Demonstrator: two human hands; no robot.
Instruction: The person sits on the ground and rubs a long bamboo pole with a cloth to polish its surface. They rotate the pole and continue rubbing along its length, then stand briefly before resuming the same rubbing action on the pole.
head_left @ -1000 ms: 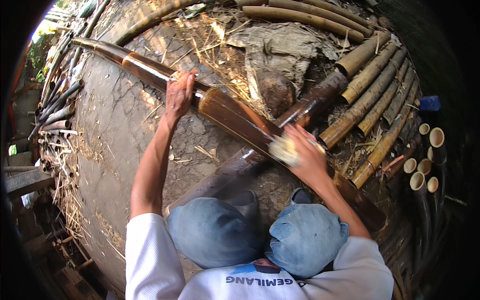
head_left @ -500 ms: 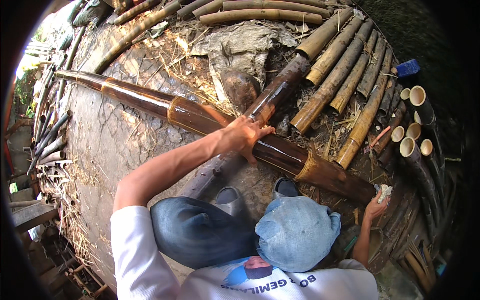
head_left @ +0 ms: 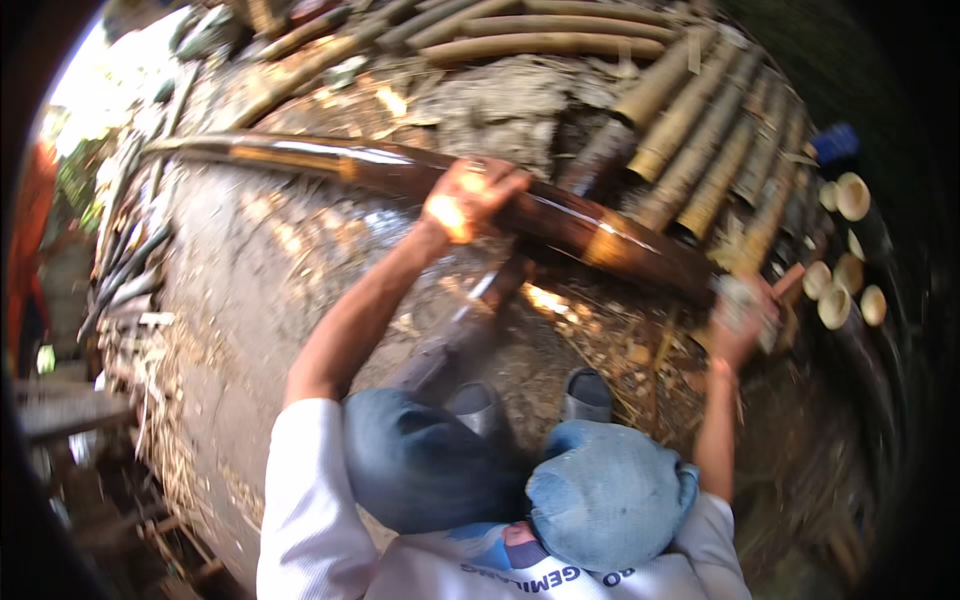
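Left grip (head_left: 475, 200) wraps the glossy brown bamboo pole (head_left: 570, 225), slanted over a dark bamboo log (head_left: 450, 345), right hand (head_left: 738, 330) holding a pale wad (head_left: 742, 298) at the pole's right end, surface mostly shiny, remaining work unclear.

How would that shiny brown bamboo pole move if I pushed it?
The bamboo pole would probably roll, since it looks round. Its glossy surface suggests it may be slippery. It could swing, because it reaches far beyond the left hand.

bamboo pole (head_left: 565, 219): right end swung forward | left hand (head_left: 472, 195), right hand (head_left: 735, 338): farther from knees (head_left: 612, 495)
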